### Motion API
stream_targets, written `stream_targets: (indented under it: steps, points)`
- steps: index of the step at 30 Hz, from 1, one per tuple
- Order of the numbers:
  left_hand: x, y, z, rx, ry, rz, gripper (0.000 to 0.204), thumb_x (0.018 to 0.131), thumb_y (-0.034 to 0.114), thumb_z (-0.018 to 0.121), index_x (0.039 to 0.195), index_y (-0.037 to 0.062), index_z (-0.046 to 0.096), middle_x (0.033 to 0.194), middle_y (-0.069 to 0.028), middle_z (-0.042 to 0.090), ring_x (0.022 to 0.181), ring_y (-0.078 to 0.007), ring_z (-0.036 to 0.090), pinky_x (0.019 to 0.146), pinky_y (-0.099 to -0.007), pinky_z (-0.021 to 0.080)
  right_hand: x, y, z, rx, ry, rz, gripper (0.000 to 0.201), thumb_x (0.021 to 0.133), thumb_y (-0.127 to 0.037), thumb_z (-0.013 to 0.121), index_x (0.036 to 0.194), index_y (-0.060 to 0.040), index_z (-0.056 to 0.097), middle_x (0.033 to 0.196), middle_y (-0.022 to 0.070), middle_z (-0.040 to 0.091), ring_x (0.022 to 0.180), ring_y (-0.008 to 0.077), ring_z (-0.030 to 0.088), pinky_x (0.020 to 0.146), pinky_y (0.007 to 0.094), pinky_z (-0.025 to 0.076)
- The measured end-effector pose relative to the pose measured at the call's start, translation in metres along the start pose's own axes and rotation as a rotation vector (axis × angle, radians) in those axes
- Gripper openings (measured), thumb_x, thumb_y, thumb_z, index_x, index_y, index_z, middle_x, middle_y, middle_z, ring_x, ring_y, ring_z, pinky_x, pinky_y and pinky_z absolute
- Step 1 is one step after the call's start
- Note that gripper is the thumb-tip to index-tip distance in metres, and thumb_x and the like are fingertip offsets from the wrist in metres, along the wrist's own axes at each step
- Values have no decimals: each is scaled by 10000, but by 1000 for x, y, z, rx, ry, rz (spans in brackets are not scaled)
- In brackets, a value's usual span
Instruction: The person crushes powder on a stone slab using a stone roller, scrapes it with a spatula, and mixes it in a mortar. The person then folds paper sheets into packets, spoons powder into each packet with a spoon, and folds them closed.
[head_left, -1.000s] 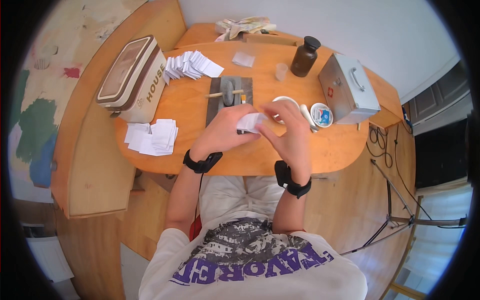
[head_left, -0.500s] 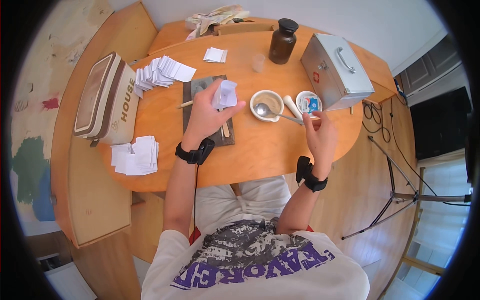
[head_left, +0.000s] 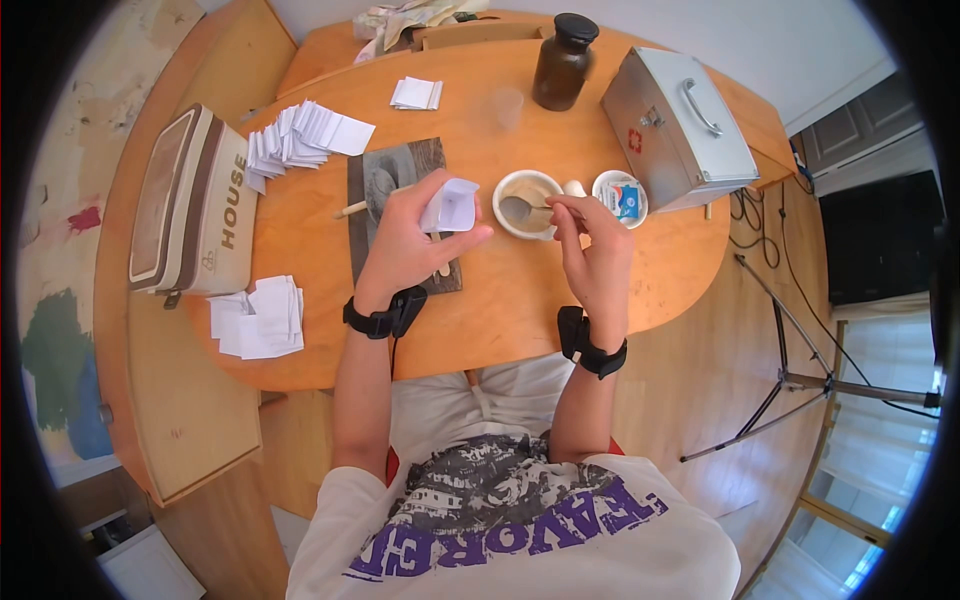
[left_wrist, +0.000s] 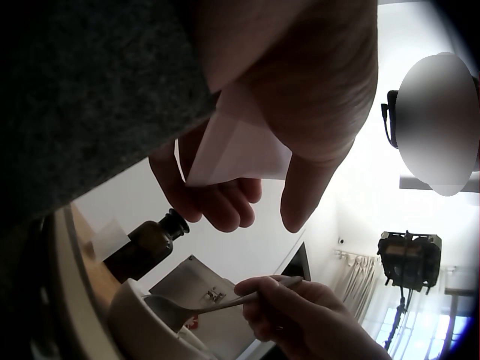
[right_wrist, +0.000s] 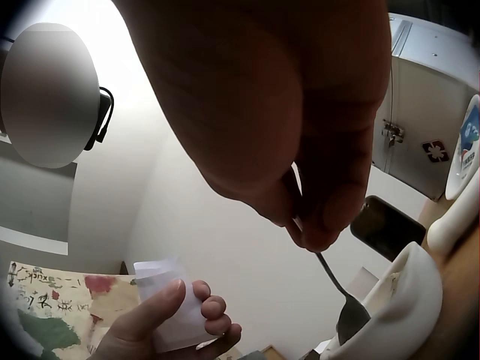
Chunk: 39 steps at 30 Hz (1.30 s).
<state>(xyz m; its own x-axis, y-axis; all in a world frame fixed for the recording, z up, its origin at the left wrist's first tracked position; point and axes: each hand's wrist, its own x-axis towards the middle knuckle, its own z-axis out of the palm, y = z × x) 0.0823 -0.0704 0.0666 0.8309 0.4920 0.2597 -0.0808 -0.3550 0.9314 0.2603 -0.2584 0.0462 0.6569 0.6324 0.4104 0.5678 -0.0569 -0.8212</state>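
Note:
My left hand (head_left: 405, 240) holds a folded white paper pouch (head_left: 452, 205) between thumb and fingers, its mouth spread and facing up. In the right wrist view, the pouch (right_wrist: 174, 307) stands upright in that hand. With thumb and fingertips my right hand (head_left: 598, 250) pinches the handle of a metal spoon (left_wrist: 225, 304). The spoon's bowl dips inside a white mortar (right_wrist: 420, 300) that has light brown powder (head_left: 527, 188) in it. The mortar stands on the table just right of the pouch.
Behind the mortar are a dark brown bottle (head_left: 566, 65) and a small clear cup (head_left: 507, 108). Rightward are a white dish (head_left: 600, 190) with packets and a metal first-aid box (head_left: 655, 150). Leftward lie a dark slab (head_left: 428, 155), fanned white papers (head_left: 310, 135), loose sheets (head_left: 265, 315) and a beige case (head_left: 225, 215).
My right hand left the paper pouch, moved right to the spoon's handle, then brought the spoon back left with its bowl in the mortar. The left hand kept the pouch and shifted left.

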Motion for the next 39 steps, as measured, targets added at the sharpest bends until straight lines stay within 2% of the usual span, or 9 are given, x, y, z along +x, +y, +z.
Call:
stream_targets:
  steps: [2,9,15,17,21,27,34,37,39]
  points:
    - [0,-2,0,10,-2,-1,300,917,81,939,1107,55,708,1001,-6,755,922,-96,702,842,-297,574,2,-4,-3,-43,0,-100,78,1049,9,756,1122,26,779,917,142,725,737,257,697,695,362,548]
    - [1,-6,0,27,-11,-19,325,915,85,944,1132,55,704,1021,-6,746,941,-102,708,854,-296,577,-2,1,-9,-79,-24,-97,71,1055,16,746,1119,30,772,921,141,734,743,252,707,696,361,554]
    - [0,-11,-3,91,-26,-6,326,938,102,922,1162,49,690,1062,-10,743,987,-111,707,920,-315,576,-7,12,-4,14,91,124,145,1110,-85,729,1135,34,808,881,104,810,716,151,731,717,301,608]
    - [0,-8,-1,47,-20,-18,321,957,94,892,1194,46,681,1086,-17,738,1016,-120,703,947,-324,570,-7,12,-5,87,160,280,204,1143,-148,708,1149,21,824,876,78,815,734,120,736,726,285,618]
    - [1,-12,2,-92,-4,0,353,1001,63,795,1319,40,643,1170,-43,717,1105,-141,679,1026,-342,546,-4,10,-9,232,255,331,244,1161,-182,694,1148,21,828,876,66,803,744,107,726,716,276,603]
    - [1,-12,3,-49,-2,18,476,1012,37,741,1452,12,562,1215,-64,699,1134,-165,663,1064,-363,540,18,-42,-21,441,321,316,270,1164,-196,700,1132,45,816,858,62,781,752,99,707,718,256,570]
    - [2,-10,3,14,25,43,484,1022,56,755,1453,1,543,1201,-90,733,1096,-195,710,1038,-374,560,24,-94,-3,489,281,189,258,1155,-168,706,1150,64,819,879,81,796,750,104,721,712,254,576]
    - [2,-7,4,50,23,9,483,1042,95,756,1447,-11,514,1204,-146,746,1190,-259,754,1026,-431,575,18,-110,12,396,262,197,247,1148,-150,711,1167,72,819,884,81,800,759,110,742,720,253,588]
    - [3,-8,6,34,78,35,528,1040,125,766,1464,-14,482,1219,-200,732,1191,-352,759,1014,-472,574,11,-119,22,360,272,168,233,1141,-142,720,1167,67,821,889,79,803,765,113,753,714,261,594]
